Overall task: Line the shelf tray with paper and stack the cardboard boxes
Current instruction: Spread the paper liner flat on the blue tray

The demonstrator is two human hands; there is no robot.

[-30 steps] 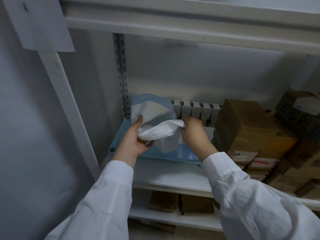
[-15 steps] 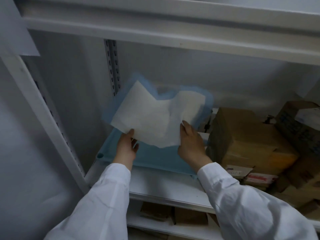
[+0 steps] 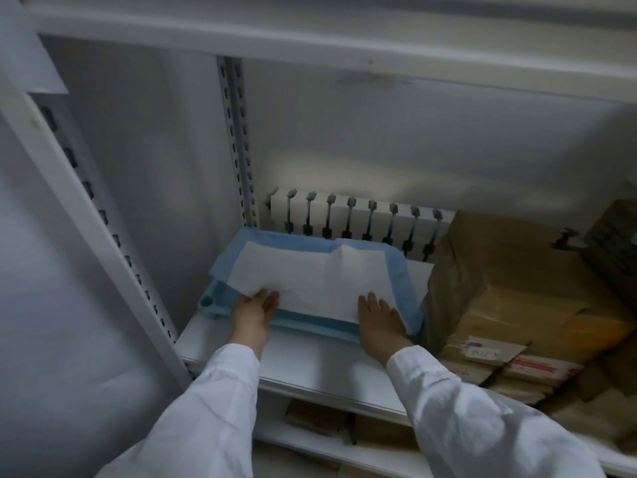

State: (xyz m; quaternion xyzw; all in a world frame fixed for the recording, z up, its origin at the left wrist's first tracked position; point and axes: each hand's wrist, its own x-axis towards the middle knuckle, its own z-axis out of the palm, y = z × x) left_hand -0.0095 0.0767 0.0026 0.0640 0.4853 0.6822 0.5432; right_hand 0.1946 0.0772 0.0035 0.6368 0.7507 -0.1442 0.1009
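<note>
A blue tray (image 3: 215, 301) sits at the left of the white shelf (image 3: 310, 360). A white paper sheet with a blue border (image 3: 310, 274) lies spread flat over the tray. My left hand (image 3: 253, 312) grips the sheet's near left corner, with the thumb on top. My right hand (image 3: 381, 322) rests flat, fingers apart, on the sheet's near right edge. Brown cardboard boxes (image 3: 510, 288) are piled to the right of the tray, touching its right side.
A white rack with black clips (image 3: 355, 219) stands against the back wall behind the tray. Slotted uprights (image 3: 238, 139) frame the left side. More boxes (image 3: 379, 429) lie on the shelf below. Another shelf (image 3: 344, 36) hangs close overhead.
The sheet was crumpled, then held up unfolded in the air; now it lies flat over the tray. Both hands have dropped to its near edge.
</note>
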